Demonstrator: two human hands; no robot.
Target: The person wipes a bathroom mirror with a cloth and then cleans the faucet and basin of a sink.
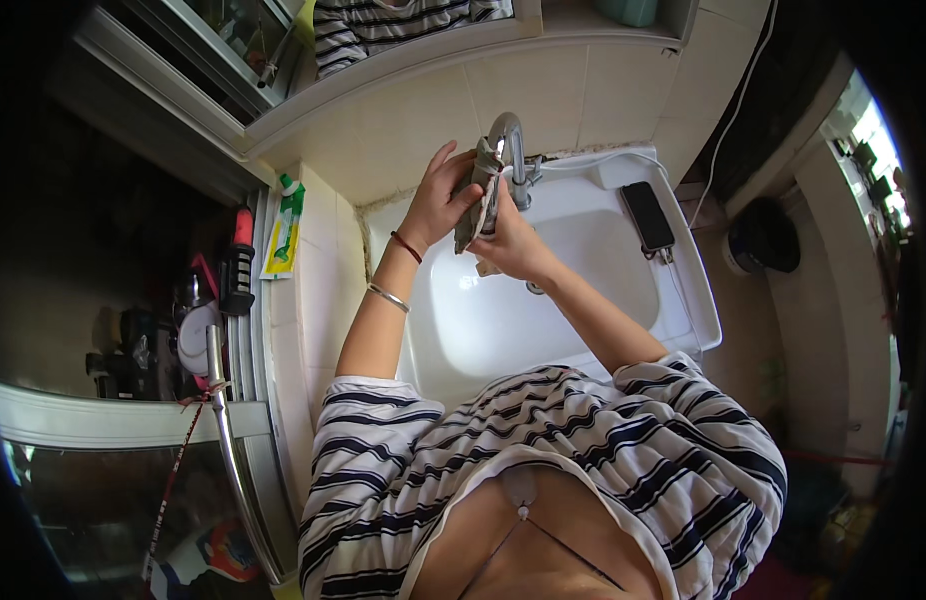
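Note:
Over a white washbasin (626, 247), both my hands hold a folded greyish cloth item (475, 196) with a pale edge. My left hand (438, 196) grips it from the left, thumb across its side. My right hand (514, 244) holds its lower right side, where a shiny strip shows between hand and cloth. Just behind the item rises a curved chrome faucet (517, 154). Below my right hand a small tan piece (487, 267) is partly visible; what it is I cannot tell. The inner face of the cloth item is mostly hidden.
A black phone (647, 217) with a cable plugged in lies on the basin's right rim. On the left ledge are a green and yellow toothpaste tube (284, 232) and a black and red knife sharpener (239, 262). A mirror cabinet (403, 67) juts out above the tiles.

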